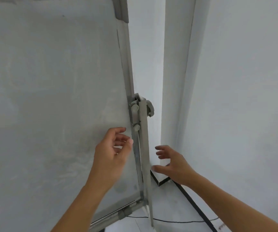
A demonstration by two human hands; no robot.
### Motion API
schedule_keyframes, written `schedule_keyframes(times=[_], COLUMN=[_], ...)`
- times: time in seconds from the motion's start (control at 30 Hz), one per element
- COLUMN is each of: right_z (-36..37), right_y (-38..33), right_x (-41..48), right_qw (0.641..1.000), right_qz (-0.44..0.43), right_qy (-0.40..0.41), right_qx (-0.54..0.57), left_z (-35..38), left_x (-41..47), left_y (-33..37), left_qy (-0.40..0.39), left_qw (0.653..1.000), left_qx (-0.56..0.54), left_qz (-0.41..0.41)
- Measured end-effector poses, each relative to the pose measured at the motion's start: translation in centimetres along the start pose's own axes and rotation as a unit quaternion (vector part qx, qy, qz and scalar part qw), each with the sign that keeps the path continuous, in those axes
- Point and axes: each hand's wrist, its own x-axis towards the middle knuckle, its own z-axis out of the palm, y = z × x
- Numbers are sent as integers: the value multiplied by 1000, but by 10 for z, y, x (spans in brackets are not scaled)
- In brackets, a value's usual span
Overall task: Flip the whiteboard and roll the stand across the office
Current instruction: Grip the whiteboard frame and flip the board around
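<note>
Head view: whiteboard (51, 97) fills the left half of the frame, surface smudged grey, tilted so its lower edge comes toward the camera. Its right frame edge meets the stand upright (144, 148), a grey metal post running down to the floor (168, 201). Pivot bracket (137, 113) joins board and post at mid-height; two round knobs on its face, the upper knob (134, 108) and the lower knob (136, 127), plus a larger locking knob (150, 109) on the outer side of the post. Left hand (113, 154) is in front of the board surface just below the bracket, fingers loosely curled, grip released, holding nothing; contact with the board cannot be told. A small ring shows on one finger. Right hand (170, 163) is to the right of the post, fingers spread, grip released, apart from the post. Behind it, a white wall column (173, 81) with a black baseboard (193, 205) at its foot. A thin black cable (176, 221) lies across the floor near the post base. Motion blur on both hands.
</note>
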Motion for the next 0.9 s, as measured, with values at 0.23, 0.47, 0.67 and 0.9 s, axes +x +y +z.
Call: schedule_keyframes(times=[0.23,0.47,0.67,0.9], right_z=[15,27,20,-2], right_y=[-9,6,8,31], right_x=[112,125,105,30], right_qw=[961,945,942,954], right_qz=[-99,-132,-127,-133], right_qy=[-254,-299,-306,-264], right_qx=[-39,22,54,57], left_z=[46,87,100,129], left_x=[25,34,20,-45], left_y=[22,39,47,66], left_qy=[129,289,297,283], left_qw=[983,933,924,933], left_qx=[128,210,233,222], left_qz=[26,-31,-56,-15])
